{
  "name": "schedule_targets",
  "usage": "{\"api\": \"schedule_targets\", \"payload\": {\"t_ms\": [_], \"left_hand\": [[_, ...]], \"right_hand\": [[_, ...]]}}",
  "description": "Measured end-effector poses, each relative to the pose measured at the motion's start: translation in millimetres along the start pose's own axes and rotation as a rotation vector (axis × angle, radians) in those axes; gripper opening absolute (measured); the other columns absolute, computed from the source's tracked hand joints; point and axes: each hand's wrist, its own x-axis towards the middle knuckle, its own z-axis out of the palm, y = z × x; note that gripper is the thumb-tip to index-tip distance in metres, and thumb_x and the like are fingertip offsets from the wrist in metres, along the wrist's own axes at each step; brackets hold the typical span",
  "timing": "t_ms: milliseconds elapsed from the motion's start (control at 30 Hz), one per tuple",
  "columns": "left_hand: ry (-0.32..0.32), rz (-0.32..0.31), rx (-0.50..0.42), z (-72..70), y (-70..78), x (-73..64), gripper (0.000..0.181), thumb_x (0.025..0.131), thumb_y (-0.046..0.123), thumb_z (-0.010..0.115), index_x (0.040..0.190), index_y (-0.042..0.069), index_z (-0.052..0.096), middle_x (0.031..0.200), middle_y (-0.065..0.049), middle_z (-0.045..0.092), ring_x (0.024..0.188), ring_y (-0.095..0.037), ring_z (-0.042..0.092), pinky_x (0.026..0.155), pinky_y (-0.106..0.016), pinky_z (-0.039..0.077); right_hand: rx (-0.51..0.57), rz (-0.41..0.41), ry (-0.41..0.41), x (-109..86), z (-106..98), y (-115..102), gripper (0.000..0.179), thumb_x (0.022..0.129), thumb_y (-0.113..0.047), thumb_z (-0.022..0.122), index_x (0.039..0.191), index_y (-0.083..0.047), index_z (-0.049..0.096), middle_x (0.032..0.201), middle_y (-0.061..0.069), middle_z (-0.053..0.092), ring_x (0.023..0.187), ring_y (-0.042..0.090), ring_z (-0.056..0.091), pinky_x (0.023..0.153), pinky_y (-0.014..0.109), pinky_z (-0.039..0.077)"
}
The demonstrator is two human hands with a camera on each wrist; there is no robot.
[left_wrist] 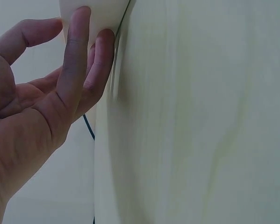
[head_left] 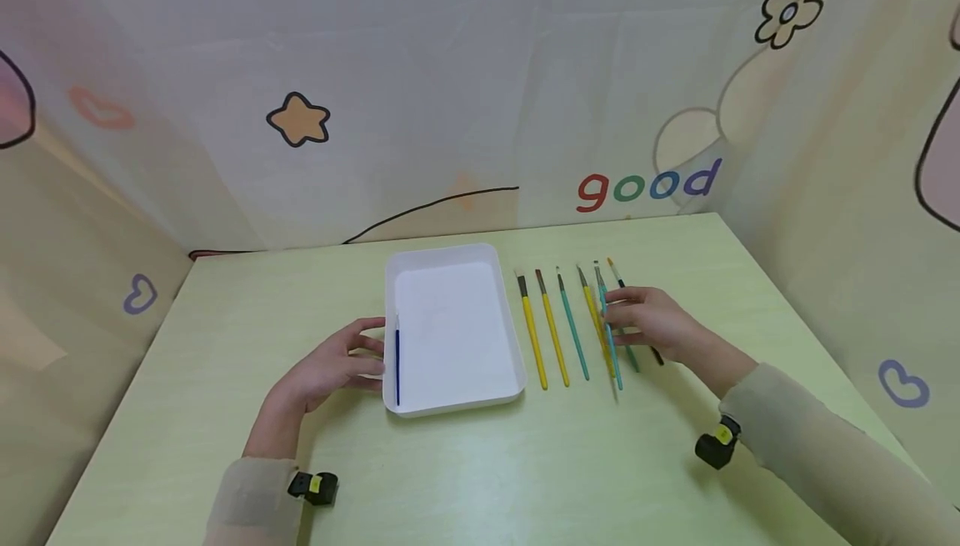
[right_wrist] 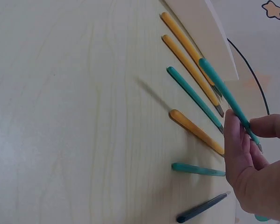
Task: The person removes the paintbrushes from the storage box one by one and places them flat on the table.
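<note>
My right hand pinches a teal-handled paintbrush between thumb and fingers, raised above the table with its bristles pointing away from me. In the head view, my left hand is at the left side of a white tray, its fingertips touching the outer wall. The left wrist view shows those fingers loosely extended against the tray. Inside the tray, a thin dark-blue paintbrush lies along the left wall. Beneath and beside the right hand are a yellow paintbrush, another teal one and a dark one.
Between tray and right hand, two yellow paintbrushes and a teal paintbrush lie side by side on the pale wooden table. Behind the table's far edge hangs a printed curtain, and more cloth hangs at both sides.
</note>
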Motion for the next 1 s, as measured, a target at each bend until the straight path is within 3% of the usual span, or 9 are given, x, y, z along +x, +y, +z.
{"api": "schedule_targets", "payload": {"t_ms": [467, 733, 1000], "left_hand": [[0.011, -0.010, 0.023, 1.5, -0.3, 1.3, 0.073, 0.091, 0.000, 0.066, 0.156, 0.006, 0.033, 0.131, -0.026, 0.051, 0.103, -0.034, 0.065, 0.087, -0.044, 0.060], [0.013, -0.006, 0.017, 1.3, 0.5, 1.0, 0.074, 0.091, -0.001, 0.065, 0.156, 0.005, 0.032, 0.131, -0.026, 0.050, 0.103, -0.034, 0.065, 0.086, -0.044, 0.060], [0.016, 0.003, 0.011, 1.3, 0.8, 2.7, 0.074, 0.091, 0.000, 0.066, 0.156, 0.005, 0.032, 0.131, -0.025, 0.051, 0.102, -0.033, 0.065, 0.086, -0.044, 0.061]], "right_hand": [[-0.027, 0.026, 0.028, 3.8, -25.5, 2.1, 0.056, 0.103, -0.013, 0.058, 0.149, 0.010, 0.036, 0.122, 0.018, 0.057, 0.099, 0.019, 0.059, 0.083, 0.034, 0.061], [-0.085, 0.046, 0.086, 5.1, -44.2, 5.7, 0.053, 0.103, -0.013, 0.058, 0.147, 0.010, 0.038, 0.120, 0.018, 0.059, 0.096, 0.018, 0.063, 0.083, 0.034, 0.061], [-0.158, 0.001, 0.148, 3.5, -56.6, 14.8, 0.048, 0.102, -0.011, 0.058, 0.141, 0.013, 0.043, 0.117, 0.019, 0.061, 0.094, 0.020, 0.063, 0.083, 0.039, 0.062]]}}
